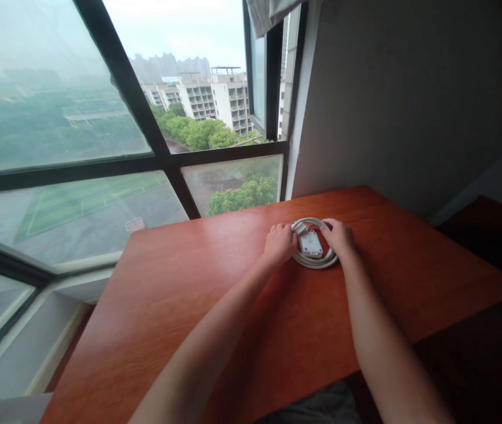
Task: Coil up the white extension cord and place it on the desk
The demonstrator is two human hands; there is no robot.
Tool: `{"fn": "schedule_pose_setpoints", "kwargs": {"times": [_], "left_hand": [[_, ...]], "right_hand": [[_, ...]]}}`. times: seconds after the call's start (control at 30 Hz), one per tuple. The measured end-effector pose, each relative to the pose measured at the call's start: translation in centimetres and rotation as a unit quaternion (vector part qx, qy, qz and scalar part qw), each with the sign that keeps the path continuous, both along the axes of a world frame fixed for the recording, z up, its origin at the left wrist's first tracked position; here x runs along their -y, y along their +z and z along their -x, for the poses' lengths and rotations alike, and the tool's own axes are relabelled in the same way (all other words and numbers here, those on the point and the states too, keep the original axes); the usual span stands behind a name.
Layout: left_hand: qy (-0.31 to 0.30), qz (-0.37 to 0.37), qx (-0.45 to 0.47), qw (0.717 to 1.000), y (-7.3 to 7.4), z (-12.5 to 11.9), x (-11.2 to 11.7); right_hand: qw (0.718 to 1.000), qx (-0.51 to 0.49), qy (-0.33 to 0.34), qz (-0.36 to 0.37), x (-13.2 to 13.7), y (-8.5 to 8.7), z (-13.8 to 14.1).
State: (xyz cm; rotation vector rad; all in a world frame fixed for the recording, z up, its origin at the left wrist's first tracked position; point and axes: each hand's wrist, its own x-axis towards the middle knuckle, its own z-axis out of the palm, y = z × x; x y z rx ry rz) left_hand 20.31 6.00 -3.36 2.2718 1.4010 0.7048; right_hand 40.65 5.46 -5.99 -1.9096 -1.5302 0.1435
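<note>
A white cable point(317, 259) lies coiled in a flat ring on the reddish wooden table point(215, 306), with a small white power strip or adapter block point(311, 242) in its middle. My left hand point(280, 242) rests at the coil's left edge, fingers curled onto the cable near its plug end. On the right edge of the coil sits my right hand point(340, 237), its fingers bent over the cable. Both forearms stretch forward from the bottom of the view.
A large window point(101, 165) with dark frames runs along the table's far and left side. A grey wall point(410, 94) stands behind the table on the right. A darker surface point(489, 235) lies beyond the table's right edge.
</note>
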Motion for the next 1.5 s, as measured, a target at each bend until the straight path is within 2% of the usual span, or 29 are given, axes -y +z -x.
{"fn": "schedule_pose_setpoints", "kwargs": {"times": [0.13,0.33,0.43,0.53,0.7,0.8,1.0,1.1,1.2,1.3,1.4,1.5], "left_hand": [[-0.002,-0.012,-0.022,1.0,-0.1,-0.2,0.1],[0.062,-0.012,-0.042,0.997,-0.4,-0.8,-0.3],[0.048,-0.017,-0.01,0.999,-0.7,-0.8,-0.6],[0.032,-0.002,-0.012,0.999,-0.9,-0.7,-0.9],[0.037,0.014,-0.028,0.999,-0.5,-0.5,-0.5],[0.032,0.025,-0.026,0.999,-0.2,-0.6,0.2],[0.047,0.042,-0.001,0.998,-0.2,-0.9,1.1],[0.034,0.052,0.036,0.997,-0.4,-0.6,1.4],[0.01,0.058,0.076,0.995,-0.4,0.2,1.6],[0.008,0.07,0.107,0.992,-0.1,1.8,2.0],[0.0,0.09,0.144,0.986,0.2,4.1,2.3],[-0.015,0.126,0.192,0.973,0.3,6.9,2.7]], "right_hand": [[1.0,-0.001,0.0,-0.004,-0.3,-0.4,-0.2],[0.998,-0.049,0.014,-0.031,-0.1,-0.4,-0.4],[0.996,-0.073,0.036,-0.025,0.1,-0.3,-1.1],[0.996,-0.081,0.043,0.022,0.6,-0.1,-1.9],[0.992,0.036,-0.056,0.104,1.6,0.6,-2.3],[0.985,0.089,-0.094,0.115,1.8,0.9,-1.7],[0.996,0.062,-0.059,0.026,0.6,0.0,-1.1],[0.998,0.034,-0.044,0.006,0.4,-0.3,-1.3],[0.999,-0.001,-0.043,-0.01,0.6,0.1,-1.6],[0.995,-0.04,-0.071,-0.06,1.0,1.4,-1.2],[0.98,-0.12,-0.06,-0.146,1.4,3.2,1.2],[0.953,-0.219,0.044,-0.206,2.3,4.5,5.9]]}}
